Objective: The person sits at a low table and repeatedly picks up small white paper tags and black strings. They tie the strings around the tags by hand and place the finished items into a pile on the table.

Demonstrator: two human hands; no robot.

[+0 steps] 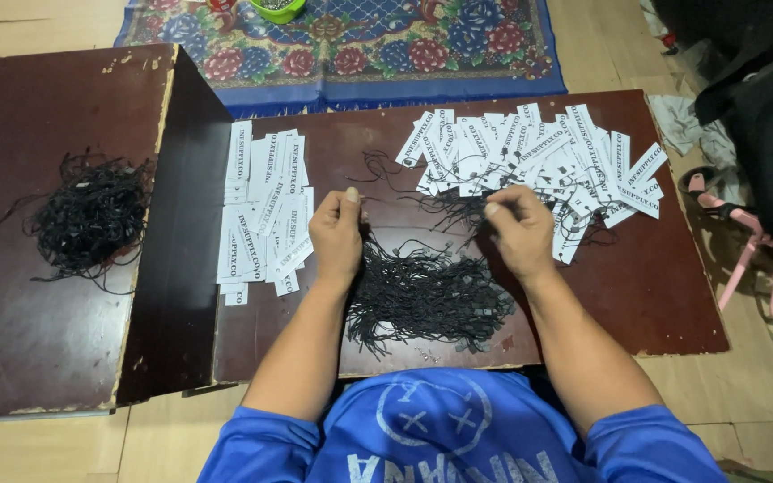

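Sitting at a low brown table [637, 304], a person in a blue shirt [458, 434] works over a heap of black strings [427, 295] lying near the body. The left hand [336, 234] is pinched shut, thumb against fingers, on a thin black string; the right hand [516, 231] is curled closed beside it, its contents too small to tell. White paper tags [266, 210] lie stacked to the left, a looser spread of tags [534, 156] far right. Another tangle of strings [91, 219] rests on a raised board [29, 340] at left.
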